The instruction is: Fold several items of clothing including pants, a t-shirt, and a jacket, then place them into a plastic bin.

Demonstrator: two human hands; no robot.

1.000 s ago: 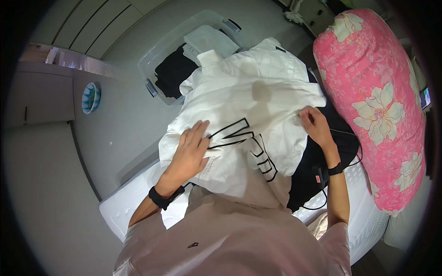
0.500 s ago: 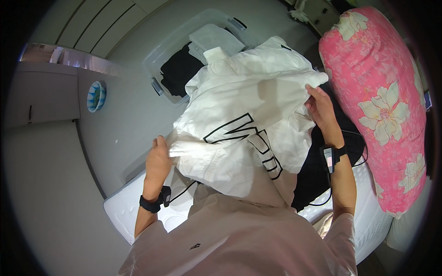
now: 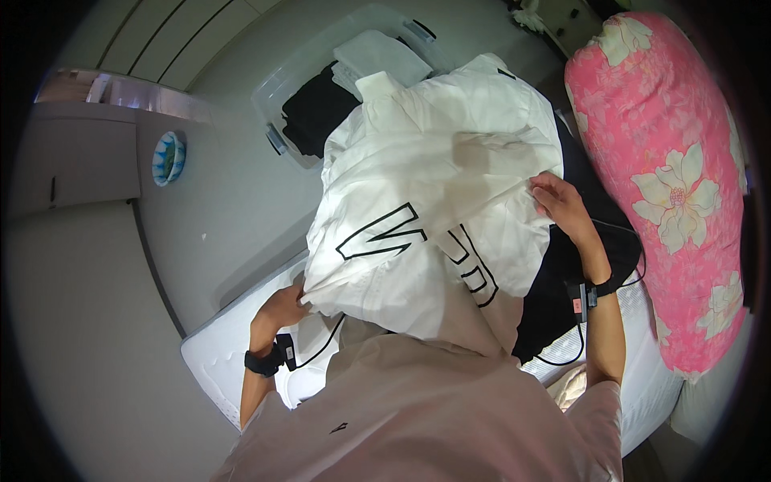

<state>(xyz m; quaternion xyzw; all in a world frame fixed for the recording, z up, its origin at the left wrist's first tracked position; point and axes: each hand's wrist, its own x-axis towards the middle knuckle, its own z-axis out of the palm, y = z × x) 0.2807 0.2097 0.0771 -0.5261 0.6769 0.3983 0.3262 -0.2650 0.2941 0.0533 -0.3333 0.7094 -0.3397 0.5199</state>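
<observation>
A white garment [image 3: 434,161] with black outlined lettering lies spread in front of me, its cloth wrinkled and partly folded over itself. My left hand [image 3: 279,308] pinches its near left edge. On the far right side, my right hand [image 3: 560,202] grips a bit of the same cloth between thumb and fingers. Black cloth [image 3: 554,297] shows beneath the garment on the right. Each wrist carries a black strap with a small device, and a thin cable runs from it.
Beyond the garment, a clear plastic bin [image 3: 281,88] on the floor holds folded black cloth [image 3: 317,112] and folded pale cloth [image 3: 379,60]. A pink floral bundle [image 3: 662,161] stands along the right. At left are a blue-and-white basin [image 3: 169,159] and a white mattress [image 3: 221,353].
Both hands have come down toward me, still gripping the garment. The left edge is pulled lower, the right edge has dropped, and the lettering lies flatter.
</observation>
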